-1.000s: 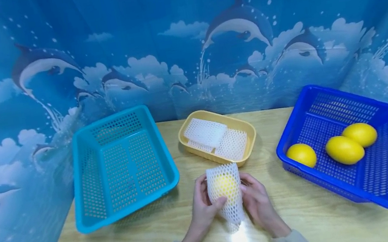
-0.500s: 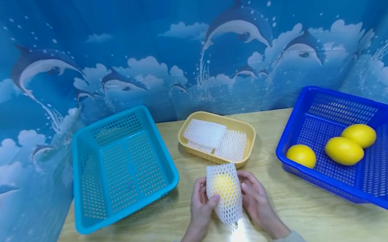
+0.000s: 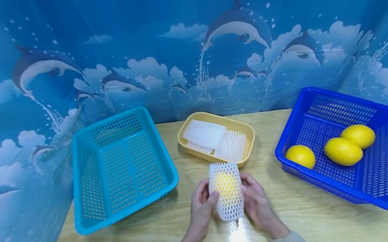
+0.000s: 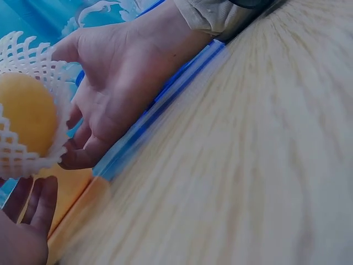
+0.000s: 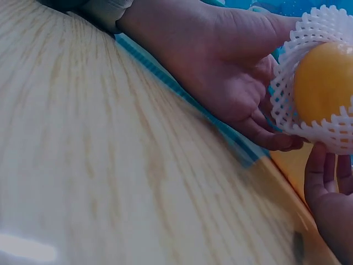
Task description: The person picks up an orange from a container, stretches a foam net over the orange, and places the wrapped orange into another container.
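Note:
A yellow rounded fruit (image 4: pixel 26 113) sits inside a white foam net sleeve (image 3: pixel 231 212), held above the table between both hands. My left hand (image 3: pixel 200 210) grips the sleeve's left side, thumb across the front and fingers curled behind. On the opposite side my right hand (image 3: pixel 258 203) holds the net's edge, with its fingers bent; part of them is hidden behind the sleeve. In the left wrist view, the fruit shows through the sleeve's open lower end, with the right hand (image 4: pixel 118 83) beyond it. The right wrist view shows the left hand (image 5: pixel 220 66) across from the fruit.
Behind the hands stands a tan tray (image 3: pixel 251 146) with folded foam nets (image 3: pixel 205 132) in it. A teal perforated basket (image 3: pixel 130 164) is on the left. At right, a blue basket (image 3: pixel 373 198) holds three yellow fruits (image 3: pixel 343 151). A dolphin-print curtain (image 3: pixel 166 37) hangs behind.
The net's lower end, narrower and hanging lower a second ago, now looks wider and more even. Sleeve and fruit have shifted slightly right since half a second ago; both hands stay nearly in place.

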Motion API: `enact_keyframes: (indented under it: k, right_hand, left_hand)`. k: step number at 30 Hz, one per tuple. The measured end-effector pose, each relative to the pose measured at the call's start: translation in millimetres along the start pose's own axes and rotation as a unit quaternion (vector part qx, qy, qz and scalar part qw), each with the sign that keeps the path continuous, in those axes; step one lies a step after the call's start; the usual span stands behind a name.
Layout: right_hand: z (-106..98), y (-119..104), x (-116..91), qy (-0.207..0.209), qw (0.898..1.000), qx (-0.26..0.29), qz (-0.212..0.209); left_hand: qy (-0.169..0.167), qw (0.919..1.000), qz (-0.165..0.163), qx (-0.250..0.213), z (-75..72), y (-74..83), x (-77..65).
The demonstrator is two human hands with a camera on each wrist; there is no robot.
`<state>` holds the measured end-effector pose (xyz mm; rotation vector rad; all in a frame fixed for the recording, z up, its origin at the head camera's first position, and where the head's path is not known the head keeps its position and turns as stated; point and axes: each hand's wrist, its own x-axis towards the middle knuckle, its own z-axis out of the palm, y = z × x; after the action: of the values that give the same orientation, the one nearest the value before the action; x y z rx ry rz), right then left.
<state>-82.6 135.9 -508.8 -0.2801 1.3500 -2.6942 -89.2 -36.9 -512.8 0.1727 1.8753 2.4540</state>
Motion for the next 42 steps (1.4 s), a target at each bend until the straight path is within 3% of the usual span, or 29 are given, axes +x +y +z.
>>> enact_keyframes:
  k: [6,12,19,23,31,37,42]
  right_hand:
    - [1.4,-2.6,-0.4,0.042,0.999,-0.019,0.004]
    - [3.4,-3.6,2.2,0.101,0.993,-0.051,0.020]
    - [5.9,-3.2,4.3,0.122,0.990,-0.070,0.021]
    - [8.0,-3.2,4.3,0.107,0.991,-0.074,0.012]
    - [23.4,-10.8,2.3,0.042,0.992,-0.116,0.002]
    - [38.9,-24.9,3.8,0.010,0.990,-0.143,-0.016]
    - [51.4,-33.2,8.4,-0.047,0.980,-0.178,-0.070]
  left_hand:
    - [0.003,0.9998,-0.012,-0.018,-0.2,0.3,-1.3]
    - [0.006,0.9960,-0.084,-0.032,0.3,8.5,-1.4]
    - [-0.020,0.9852,-0.168,-0.029,4.3,37.4,0.7]
    - [-0.042,0.9818,-0.185,-0.009,6.6,52.0,2.0]
    - [-0.034,0.9799,-0.184,0.070,9.8,73.9,-3.3]
    - [-0.057,0.9819,-0.177,0.034,3.7,94.0,-9.2]
    - [-0.086,0.9823,-0.166,0.011,-8.8,113.0,-16.2]
